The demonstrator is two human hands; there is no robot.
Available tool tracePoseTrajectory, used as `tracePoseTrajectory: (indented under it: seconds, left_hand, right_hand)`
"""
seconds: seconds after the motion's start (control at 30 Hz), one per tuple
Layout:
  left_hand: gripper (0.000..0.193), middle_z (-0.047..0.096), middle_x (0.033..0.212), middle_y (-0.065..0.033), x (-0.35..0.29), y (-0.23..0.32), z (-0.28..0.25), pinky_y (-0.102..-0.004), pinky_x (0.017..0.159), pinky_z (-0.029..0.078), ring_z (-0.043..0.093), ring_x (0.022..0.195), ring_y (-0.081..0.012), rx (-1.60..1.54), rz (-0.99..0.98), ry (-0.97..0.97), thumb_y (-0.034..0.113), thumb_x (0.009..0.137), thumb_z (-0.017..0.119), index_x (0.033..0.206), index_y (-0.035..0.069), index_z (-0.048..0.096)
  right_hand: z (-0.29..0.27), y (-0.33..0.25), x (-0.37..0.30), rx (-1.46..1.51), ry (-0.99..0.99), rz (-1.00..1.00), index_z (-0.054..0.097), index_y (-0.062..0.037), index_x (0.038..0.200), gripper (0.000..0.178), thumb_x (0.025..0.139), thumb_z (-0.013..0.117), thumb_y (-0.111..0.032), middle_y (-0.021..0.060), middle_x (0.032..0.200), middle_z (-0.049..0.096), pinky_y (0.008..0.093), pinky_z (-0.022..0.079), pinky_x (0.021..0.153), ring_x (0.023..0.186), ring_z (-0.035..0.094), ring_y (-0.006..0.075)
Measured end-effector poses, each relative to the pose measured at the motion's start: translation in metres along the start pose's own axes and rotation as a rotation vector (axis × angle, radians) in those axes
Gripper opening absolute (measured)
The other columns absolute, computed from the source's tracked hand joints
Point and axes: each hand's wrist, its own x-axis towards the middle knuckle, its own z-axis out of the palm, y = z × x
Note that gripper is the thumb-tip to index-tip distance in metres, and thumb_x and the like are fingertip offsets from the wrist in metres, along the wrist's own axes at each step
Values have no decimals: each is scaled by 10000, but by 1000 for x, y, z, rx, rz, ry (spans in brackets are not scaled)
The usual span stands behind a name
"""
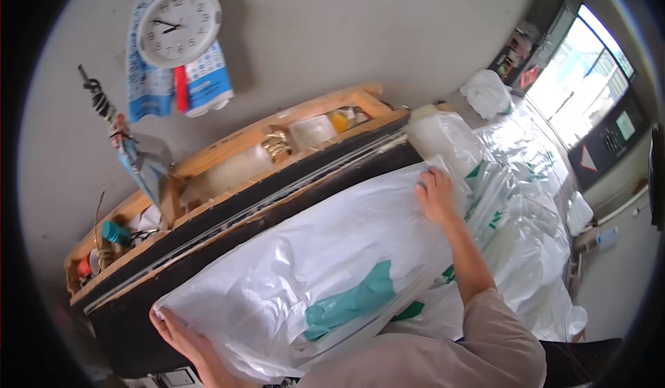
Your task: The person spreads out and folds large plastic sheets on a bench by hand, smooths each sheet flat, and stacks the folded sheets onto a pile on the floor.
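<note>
A large white plastic bag (267, 263) with a green printed patch is spread out flat before me, over a dark-covered work surface (131, 343). My left hand (185, 343) is closed on its near left corner, the fingers at the edge. At the far right corner, my right hand (438, 194) is also closed, with fingers curled at the bag's border. Between the two hands the far edge runs nearly straight, and the middle shows soft wrinkles. Part of the near edge is hidden by my body and right sleeve.
Along the wall runs a wooden trough (256, 139) holding a gold coil (277, 144), a teal spool (116, 233) and small items. A heap of shiny plastic (523, 215) lies to the right. A round clock (179, 26) hangs above; a glazed door (585, 76) stands far right.
</note>
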Motion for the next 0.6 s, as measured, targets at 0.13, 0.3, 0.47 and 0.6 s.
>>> tracePoseTrajectory:
  seconds: [0.13,0.3,0.47,0.6]
  left_hand:
    - [348,578,1084,-192,101,-31,-88,-381,776,441,564,943,-313,1155,388,252,167,926,390,1243,24,390]
    - [420,563,1110,-229,161,-24,-234,-459,789,445,547,989,-400,1582,16,419,223,899,303,1293,92,369]
    - [337,593,923,-258,106,27,-137,-467,619,504,614,793,-373,1654,-50,541,147,844,461,1136,-21,460]
    - [260,608,887,-254,97,36,-125,-477,641,496,616,772,-385,1696,-5,579,173,872,396,981,-2,554]
  right_hand:
    - [-17,-55,-16,92,-346,-107,450,-78,1199,471,818,539,-341,174,1320,353,580,194,983,1236,317,353]
    - [-28,-112,-1,274,-440,-324,403,-79,1267,540,829,514,-375,157,1374,314,585,159,1012,1292,258,329]
    - [-33,-20,-32,-111,-500,201,272,7,1344,601,886,417,-355,153,1428,217,510,103,1063,1333,174,293]
    - [-32,-36,1,-36,-404,123,282,12,1336,609,885,420,-372,163,1416,241,501,108,1064,1330,186,294]
